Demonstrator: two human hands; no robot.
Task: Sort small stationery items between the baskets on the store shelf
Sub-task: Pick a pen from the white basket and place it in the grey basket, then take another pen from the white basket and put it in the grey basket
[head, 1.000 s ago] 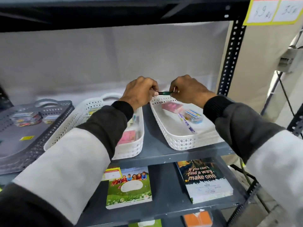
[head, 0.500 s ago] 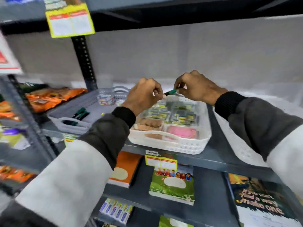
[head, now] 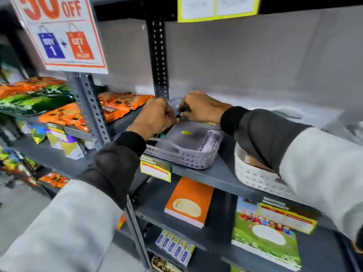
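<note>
My left hand (head: 154, 117) and my right hand (head: 200, 108) are close together above the back of a grey basket (head: 188, 157) on the shelf. Both pinch a small green-and-black pen-like item (head: 179, 114), one end in each hand. Inside the grey basket lie a yellow sticker (head: 187, 132) and some dark green pens (head: 162, 136) under my left wrist. A white basket (head: 255, 178) stands to the right, mostly hidden by my right sleeve.
A perforated shelf post (head: 159, 59) rises just behind my hands. Snack packets (head: 121, 104) fill the shelf to the left. An orange notebook (head: 189, 202) and a green one (head: 266, 232) lie on the lower shelf. A sale sign (head: 60, 32) hangs at upper left.
The view has swung left along the shelf. My hands, still holding the small green item, have moved from over the white baskets to over the grey basket.
</note>
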